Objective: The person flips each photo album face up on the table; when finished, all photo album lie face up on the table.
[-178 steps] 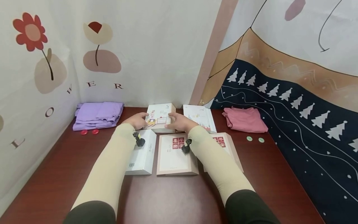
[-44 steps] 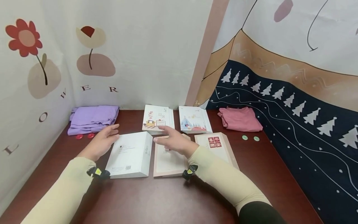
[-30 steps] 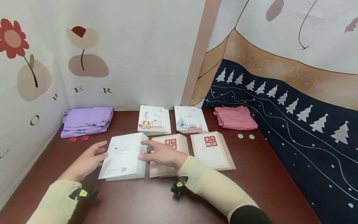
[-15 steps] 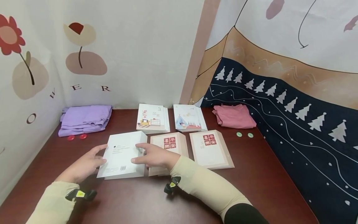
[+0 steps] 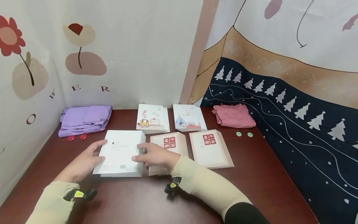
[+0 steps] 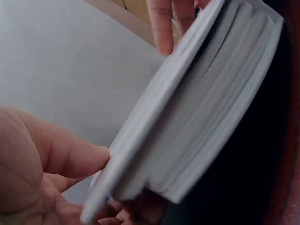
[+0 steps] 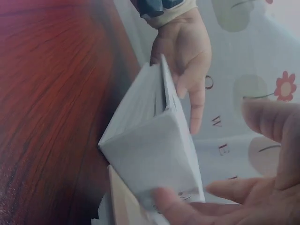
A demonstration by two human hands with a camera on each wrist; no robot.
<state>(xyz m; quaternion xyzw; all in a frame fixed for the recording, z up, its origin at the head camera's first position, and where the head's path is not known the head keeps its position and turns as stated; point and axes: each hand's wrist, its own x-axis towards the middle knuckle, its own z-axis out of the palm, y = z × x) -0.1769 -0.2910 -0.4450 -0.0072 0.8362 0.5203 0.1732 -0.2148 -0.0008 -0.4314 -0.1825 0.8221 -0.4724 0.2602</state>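
Note:
A thick white book point(image 5: 118, 152) lies back cover up at the front left of the table, between both hands. My left hand point(image 5: 81, 161) pinches its left edge, thumb on the cover and fingers under the cover's edge, as the left wrist view shows. My right hand point(image 5: 158, 155) is at the spine side. In the right wrist view, one right fingertip point(image 7: 166, 199) is against the spine point(image 7: 150, 159), while the right thumb point(image 7: 262, 115) stands away from the cover.
Two beige books with red characters, a near one point(image 5: 167, 149) and a right one point(image 5: 211, 151), lie beside it. Behind stand two illustrated book stacks, left point(image 5: 151, 116) and right point(image 5: 188, 117). Purple cloth point(image 5: 85, 119), pink cloth point(image 5: 235, 115), red discs point(image 5: 71, 137) and green discs point(image 5: 238, 134) flank them.
Both hands have come from the back left illustrated stack to the white book. The left hand has taken its left edge, and the book has shifted slightly left and straightened.

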